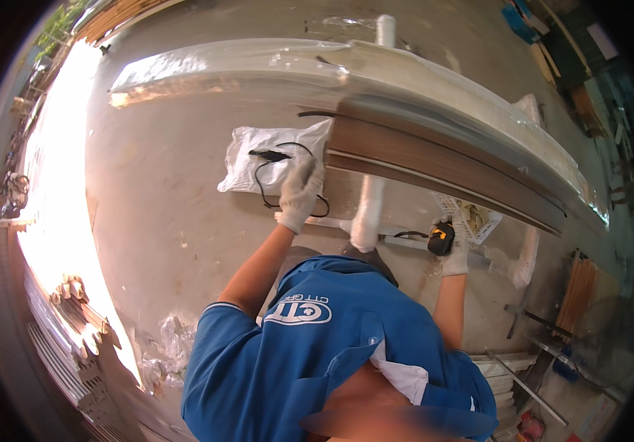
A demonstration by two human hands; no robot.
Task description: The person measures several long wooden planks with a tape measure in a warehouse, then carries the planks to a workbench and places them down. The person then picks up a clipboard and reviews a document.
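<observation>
My right hand [459, 254], in a white glove, is closed round a black and yellow tape measure [440, 239], just below the near edge of a long brown profile [442, 158]. My left hand [301, 193], also gloved, is beside the profile's left end; its fingers are blurred, so their grip is unclear. A thin black cord [259, 177] loops round by my left hand. Behind this hand lies a white sack [240, 158] with a small dark object [270, 155] on it. The brown profile slants down to the right and looks smeared by motion.
A long plastic-wrapped bundle [280, 59] lies beyond the profile. A wrapped support post [368, 214] stands in front of me. Near my right hand is a white plastic basket [488, 225]. Stacked profiles [59, 353] fill the lower left, beside crumpled clear plastic [172, 346].
</observation>
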